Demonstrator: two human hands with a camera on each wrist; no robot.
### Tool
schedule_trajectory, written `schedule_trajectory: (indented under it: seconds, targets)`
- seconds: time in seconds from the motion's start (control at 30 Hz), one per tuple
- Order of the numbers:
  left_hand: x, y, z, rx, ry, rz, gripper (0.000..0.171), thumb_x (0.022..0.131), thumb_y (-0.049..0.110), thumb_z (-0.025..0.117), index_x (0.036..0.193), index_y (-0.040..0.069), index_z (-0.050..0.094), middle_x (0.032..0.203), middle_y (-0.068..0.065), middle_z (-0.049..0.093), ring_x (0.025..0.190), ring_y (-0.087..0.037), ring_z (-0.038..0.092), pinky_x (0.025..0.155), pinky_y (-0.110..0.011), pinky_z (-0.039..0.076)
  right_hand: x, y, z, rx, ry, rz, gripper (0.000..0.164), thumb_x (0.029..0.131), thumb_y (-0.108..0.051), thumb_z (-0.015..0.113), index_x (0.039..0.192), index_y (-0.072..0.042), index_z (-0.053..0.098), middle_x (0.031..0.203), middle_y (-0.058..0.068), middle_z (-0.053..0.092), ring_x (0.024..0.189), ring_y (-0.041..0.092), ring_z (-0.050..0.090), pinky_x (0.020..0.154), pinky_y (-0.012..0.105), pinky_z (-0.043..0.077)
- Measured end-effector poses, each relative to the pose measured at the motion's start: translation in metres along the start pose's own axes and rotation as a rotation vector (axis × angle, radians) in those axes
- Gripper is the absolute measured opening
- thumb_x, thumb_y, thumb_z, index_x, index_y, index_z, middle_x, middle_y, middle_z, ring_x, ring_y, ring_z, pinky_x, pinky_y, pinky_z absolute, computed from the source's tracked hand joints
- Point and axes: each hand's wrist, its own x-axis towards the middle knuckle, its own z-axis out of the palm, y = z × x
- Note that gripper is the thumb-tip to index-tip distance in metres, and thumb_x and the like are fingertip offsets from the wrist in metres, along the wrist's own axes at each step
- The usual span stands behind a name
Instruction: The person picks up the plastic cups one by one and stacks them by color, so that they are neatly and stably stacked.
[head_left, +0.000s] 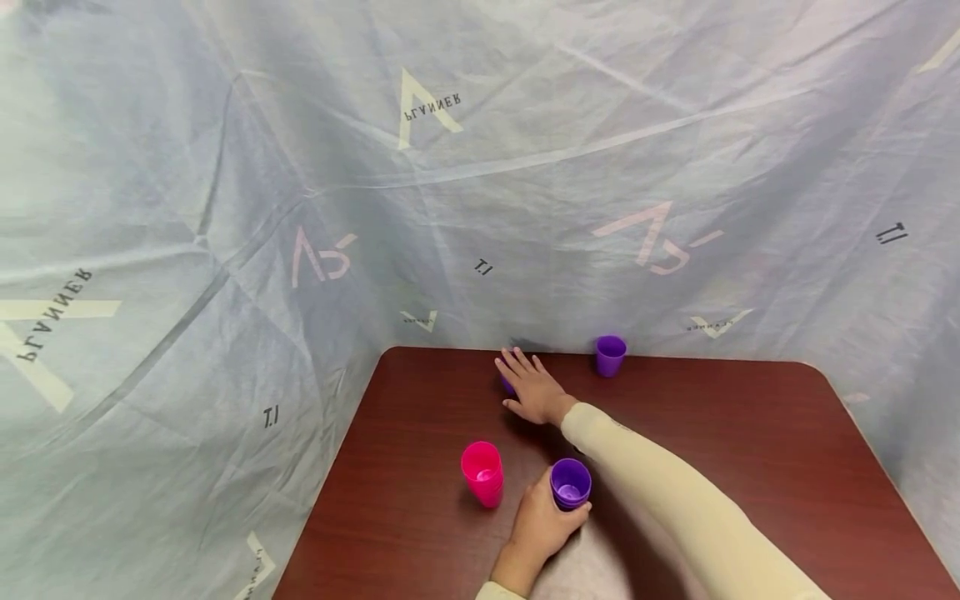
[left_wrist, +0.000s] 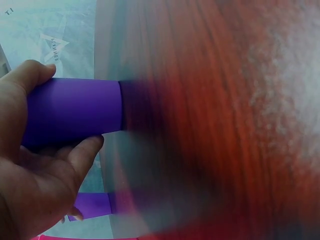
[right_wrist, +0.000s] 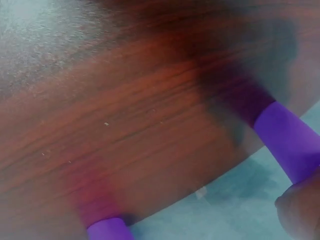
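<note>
My left hand (head_left: 542, 517) grips nested purple cups (head_left: 570, 483) standing mouth up near the table's front. In the left wrist view, thumb and fingers curl around the smooth side of a purple cup (left_wrist: 75, 106). Farther off, my right hand (head_left: 534, 392) reaches over the back left of the table with fingers straight and spread. It is at a purple cup (head_left: 507, 385) that it mostly covers. The right wrist view shows this purple cup (right_wrist: 289, 140) beside part of the hand; whether they touch, I cannot tell. A pink stack of cups (head_left: 483, 475) stands left of my left hand.
Another purple cup (head_left: 611, 356) stands upright at the table's back edge, right of my right hand. The brown wooden table (head_left: 750, 450) has rounded back corners. Grey printed sheeting (head_left: 525, 208) hangs behind it and along the left side.
</note>
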Motion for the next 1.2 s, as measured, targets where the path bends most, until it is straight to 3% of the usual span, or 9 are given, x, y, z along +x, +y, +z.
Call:
schedule_trajectory:
  seconds: [0.43, 0.57, 0.8, 0.97, 1.2]
  targets:
    - [0.001, 0.000, 0.000, -0.027, -0.009, 0.007, 0.059, 0.076, 0.033, 0.092, 0.127, 0.020, 0.066, 0.107, 0.003, 0.080, 0.098, -0.006, 0.073, 0.089, -0.027, 0.059, 0.008, 0.002, 0.012, -0.052, 0.019, 0.073, 0.080, 0.107, -0.040, 0.057, 0.171, -0.015, 0.015, 0.179, 0.014, 0.013, 0.167, 0.039, 0.007, 0.133, 0.061, 0.015]
    - [0.001, 0.000, 0.001, -0.026, -0.010, -0.003, 0.058, 0.075, 0.034, 0.092, 0.126, 0.021, 0.067, 0.106, 0.004, 0.079, 0.098, -0.005, 0.072, 0.089, -0.027, 0.059, 0.008, 0.002, 0.012, -0.067, 0.028, 0.076, 0.069, 0.110, -0.033, 0.052, 0.170, -0.015, 0.022, 0.177, 0.017, 0.020, 0.165, 0.042, 0.017, 0.131, 0.058, 0.024]
    - [0.000, 0.000, 0.001, -0.026, -0.007, -0.007, 0.058, 0.076, 0.033, 0.092, 0.127, 0.020, 0.067, 0.108, 0.003, 0.080, 0.100, -0.008, 0.073, 0.091, -0.027, 0.059, 0.001, 0.006, 0.011, 0.054, 0.144, 0.071, 0.059, 0.105, -0.015, 0.061, 0.160, -0.010, 0.042, 0.162, 0.026, 0.039, 0.152, 0.044, 0.040, 0.123, 0.052, 0.041]
    - [-0.001, 0.001, 0.001, -0.028, -0.009, -0.016, 0.062, 0.076, 0.034, 0.091, 0.131, 0.018, 0.067, 0.112, 0.002, 0.079, 0.104, -0.010, 0.074, 0.093, -0.029, 0.059, -0.006, 0.010, 0.006, 0.108, 0.120, 0.097, 0.057, 0.106, -0.019, 0.061, 0.160, -0.013, 0.043, 0.159, 0.023, 0.039, 0.150, 0.040, 0.041, 0.117, 0.050, 0.049]
    - [-0.001, 0.000, 0.001, -0.029, -0.008, -0.026, 0.064, 0.076, 0.032, 0.091, 0.134, 0.018, 0.066, 0.112, 0.002, 0.079, 0.103, -0.009, 0.073, 0.093, -0.030, 0.059, -0.020, 0.016, -0.004, 0.173, 0.140, 0.120, 0.057, 0.108, -0.029, 0.060, 0.160, -0.013, 0.041, 0.157, 0.024, 0.043, 0.148, 0.040, 0.044, 0.116, 0.050, 0.048]
